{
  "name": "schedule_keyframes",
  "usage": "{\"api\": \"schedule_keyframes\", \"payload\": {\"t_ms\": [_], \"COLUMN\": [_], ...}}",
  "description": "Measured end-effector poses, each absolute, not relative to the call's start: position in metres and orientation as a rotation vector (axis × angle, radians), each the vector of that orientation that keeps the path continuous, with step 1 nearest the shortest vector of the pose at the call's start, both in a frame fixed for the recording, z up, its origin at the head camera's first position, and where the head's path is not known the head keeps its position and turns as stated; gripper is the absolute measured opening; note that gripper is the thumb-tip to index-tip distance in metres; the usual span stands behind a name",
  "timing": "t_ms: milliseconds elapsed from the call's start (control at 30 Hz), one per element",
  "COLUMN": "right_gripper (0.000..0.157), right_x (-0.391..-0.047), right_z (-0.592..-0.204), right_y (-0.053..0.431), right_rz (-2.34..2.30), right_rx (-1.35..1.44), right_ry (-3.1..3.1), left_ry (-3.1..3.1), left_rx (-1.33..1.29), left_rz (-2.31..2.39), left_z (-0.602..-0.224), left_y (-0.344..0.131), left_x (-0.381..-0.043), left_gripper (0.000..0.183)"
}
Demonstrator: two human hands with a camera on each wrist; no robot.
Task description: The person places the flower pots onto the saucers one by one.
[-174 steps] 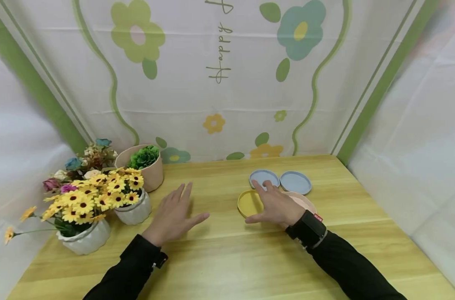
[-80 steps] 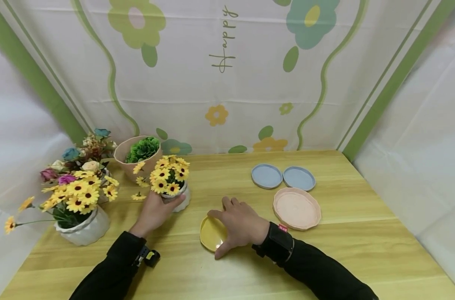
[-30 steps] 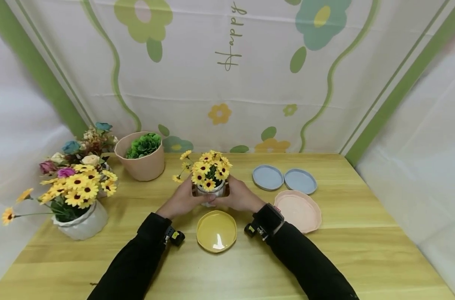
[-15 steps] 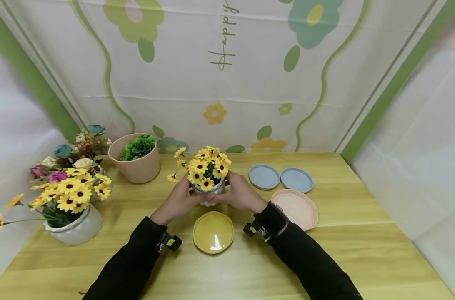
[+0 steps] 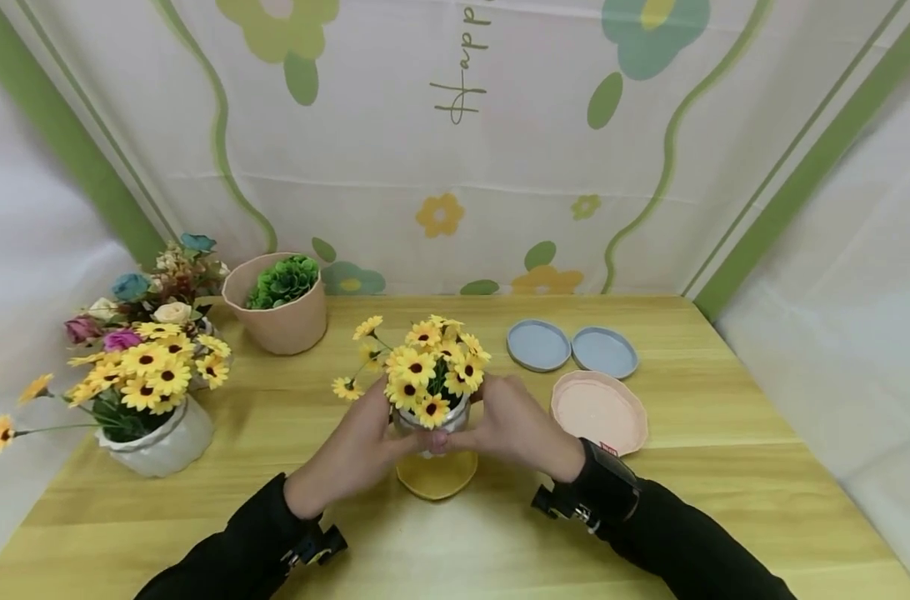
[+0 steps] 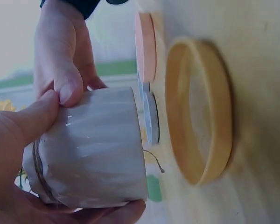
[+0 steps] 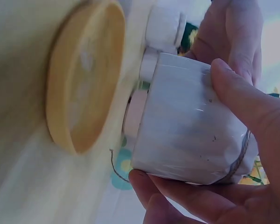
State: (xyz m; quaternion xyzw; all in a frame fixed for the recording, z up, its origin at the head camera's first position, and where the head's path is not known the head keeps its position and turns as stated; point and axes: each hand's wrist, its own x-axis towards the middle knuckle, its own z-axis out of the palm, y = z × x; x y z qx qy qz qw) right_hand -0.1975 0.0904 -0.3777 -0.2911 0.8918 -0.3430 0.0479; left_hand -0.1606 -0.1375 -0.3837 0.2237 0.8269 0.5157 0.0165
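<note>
Both hands hold a small white flowerpot [image 6: 93,149] of yellow daisies [image 5: 425,367] between them. The left hand [image 5: 353,450] grips its left side and the right hand [image 5: 526,429] its right side, thumbs meeting at the front. In both wrist views the pot hangs above the table, apart from the yellow saucer [image 5: 436,483]. From the head, the pot and thumbs cover the saucer's far part. A twine band [image 7: 238,161] circles the pot near its rim, and a loose end of string dangles below.
A second white pot of yellow daisies [image 5: 158,442] stands at left. Behind it are mixed roses [image 5: 173,312] and a pink pot [image 5: 286,325] with a green plant. Two blue saucers [image 5: 539,346] and a pink saucer [image 5: 599,408] lie at right.
The right hand brought the yellow saucer to the front middle and let it go. The left hand took the daisy pot from the left; both hands now hold it, moved nearer over the saucer.
</note>
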Motion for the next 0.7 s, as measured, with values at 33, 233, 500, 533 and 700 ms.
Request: {"api": "schedule_keyframes", "payload": {"t_ms": [33, 233, 500, 533, 700], "right_gripper": [0.086, 0.084, 0.079, 0.077, 0.076], "right_x": [-0.194, -0.179, -0.178, -0.178, -0.179], "right_z": [-0.378, -0.387, -0.402, -0.404, -0.408], "right_y": [0.091, 0.094, 0.093, 0.093, 0.093], "right_rz": [-1.035, -0.975, -0.959, -0.957, -0.952], "right_rx": [-0.904, -0.906, -0.981, -0.986, -1.035], "right_ry": [2.725, 2.732, 2.727, 2.728, 2.734], "left_ry": [2.571, 2.573, 2.571, 2.573, 2.597], "left_rx": [0.680, 0.605, 0.540, 0.538, 0.533], "left_rz": [1.596, 1.551, 1.526, 1.522, 1.500], "left_z": [-0.383, -0.391, -0.407, -0.408, -0.412], "left_y": [-0.137, -0.134, -0.133, -0.133, -0.132], "left_x": [-0.156, -0.140, -0.134, -0.134, -0.134], "left_gripper": [0.090, 0.090, 0.091, 0.090, 0.088]}}
